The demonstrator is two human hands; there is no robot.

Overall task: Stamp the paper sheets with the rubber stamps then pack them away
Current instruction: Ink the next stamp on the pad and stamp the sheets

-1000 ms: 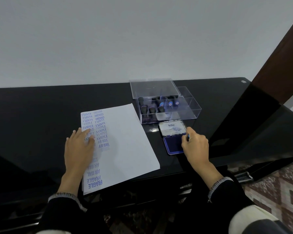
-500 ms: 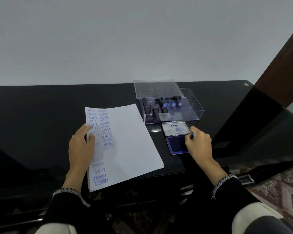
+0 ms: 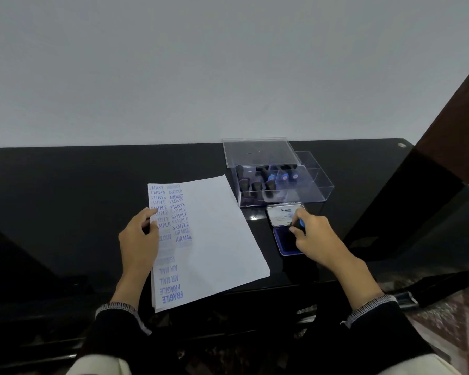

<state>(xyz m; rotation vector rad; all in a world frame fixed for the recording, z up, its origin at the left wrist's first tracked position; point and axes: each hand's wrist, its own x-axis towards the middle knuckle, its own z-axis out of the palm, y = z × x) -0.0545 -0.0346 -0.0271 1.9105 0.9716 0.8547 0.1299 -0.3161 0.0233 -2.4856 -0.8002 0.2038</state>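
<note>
A stack of white paper sheets (image 3: 217,234) lies on the black table (image 3: 65,201), with blue stamp marks down its left side. My left hand (image 3: 138,239) pinches the stack's left edge, thumb on top. Right of the paper sits an open blue ink pad (image 3: 284,239) with its lid (image 3: 280,213) folded back. My right hand (image 3: 314,236) grips a small rubber stamp (image 3: 299,226) with a blue top, held over the pad. A clear plastic box (image 3: 317,185) behind the pad holds several more stamps (image 3: 257,185).
The box's clear lid (image 3: 257,151) leans open at the back. The table's front edge runs just below the paper. A dark wooden post (image 3: 450,125) rises at the right. Patterned floor (image 3: 450,320) shows at the lower right.
My left hand went from lying flat on the sheet to pinching its left edge. My right hand stayed at the ink pad with the stamp, lifting slightly toward the lid.
</note>
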